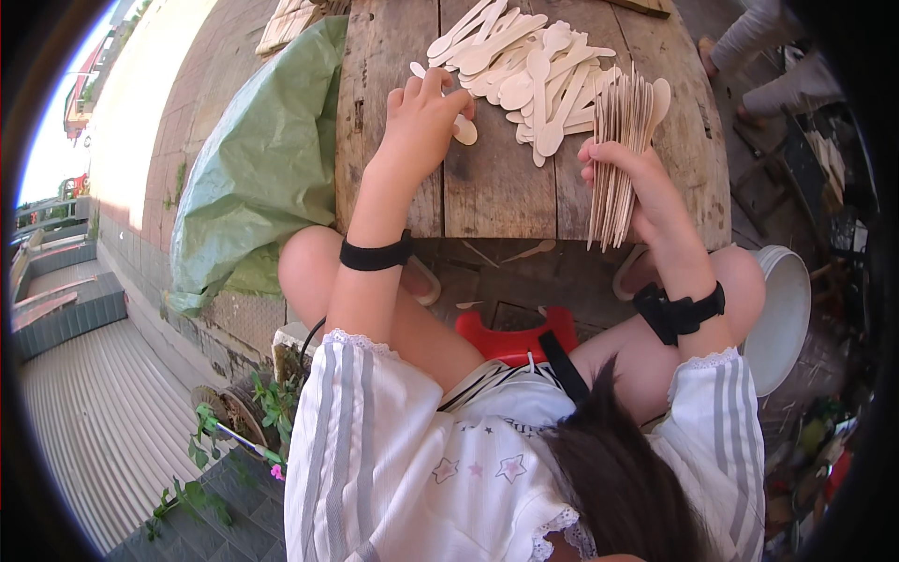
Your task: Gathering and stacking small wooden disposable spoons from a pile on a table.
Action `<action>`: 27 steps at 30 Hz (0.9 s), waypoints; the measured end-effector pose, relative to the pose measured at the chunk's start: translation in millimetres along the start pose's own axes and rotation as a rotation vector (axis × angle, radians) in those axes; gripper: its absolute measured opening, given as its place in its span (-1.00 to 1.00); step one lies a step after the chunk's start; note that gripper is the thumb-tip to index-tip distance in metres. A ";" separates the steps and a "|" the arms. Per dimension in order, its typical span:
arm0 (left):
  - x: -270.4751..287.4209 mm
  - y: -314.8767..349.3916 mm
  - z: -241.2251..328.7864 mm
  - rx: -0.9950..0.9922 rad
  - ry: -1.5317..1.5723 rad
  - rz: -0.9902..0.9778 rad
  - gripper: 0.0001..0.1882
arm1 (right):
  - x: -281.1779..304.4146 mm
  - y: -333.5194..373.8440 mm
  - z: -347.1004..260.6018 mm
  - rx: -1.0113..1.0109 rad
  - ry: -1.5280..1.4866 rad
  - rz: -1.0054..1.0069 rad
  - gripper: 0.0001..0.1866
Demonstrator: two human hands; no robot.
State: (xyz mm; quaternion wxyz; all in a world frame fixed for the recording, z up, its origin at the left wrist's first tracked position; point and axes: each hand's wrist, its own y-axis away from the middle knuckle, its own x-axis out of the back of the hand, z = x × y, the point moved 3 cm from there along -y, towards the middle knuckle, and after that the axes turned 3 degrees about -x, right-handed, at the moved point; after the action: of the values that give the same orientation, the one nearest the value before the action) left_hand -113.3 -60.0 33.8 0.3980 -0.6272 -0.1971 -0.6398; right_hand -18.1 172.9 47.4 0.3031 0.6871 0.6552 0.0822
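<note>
My right hand [639, 178] is wrapped around a thick bundle of flat wooden spoons [618, 140], held upright on edge above the right part of the table. One spoon's bowl [661, 94] stands out at the bundle's right side. At the left of the table, my left hand [421, 117] has its fingers curled over a single wooden spoon [464, 130]; pale wood shows on both sides of the fingers, and its middle is hidden. Between and beyond the hands lies a loose heap of wooden spoons [524, 70], pointing many ways.
The worn plank table [496, 201] has gaps between its boards. Green plastic sheeting [257, 159] hangs along its left side. A red stool [520, 337] is below me, and a white bucket [782, 318] stands by my right knee. Another person's legs [787, 80] are at the far right.
</note>
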 end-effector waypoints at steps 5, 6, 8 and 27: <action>-0.4 2.4 -3.5 -0.003 -0.028 -0.280 -0.74 | 8.5 -1.2 -7.3 0.065 -0.060 0.024 -0.62; 0.5 2.8 -5.3 0.010 -0.040 -0.305 -0.74 | 9.9 -1.2 -8.6 0.087 -0.079 0.029 -0.59; 8.2 3.7 -6.8 -0.027 0.025 -0.166 -0.73 | 11.3 -1.2 -8.9 0.107 -0.098 0.034 -0.56; 7.6 -19.5 80.5 0.205 1.366 -0.026 -0.83 | 0.5 4.0 -8.5 0.149 -0.116 -0.023 -0.56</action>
State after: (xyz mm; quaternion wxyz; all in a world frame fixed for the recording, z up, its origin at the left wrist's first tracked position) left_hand -75.2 10.3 56.8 0.4824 -0.0404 0.0306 -0.8745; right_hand -18.9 176.2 56.2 0.2896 0.7037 0.6487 -0.0100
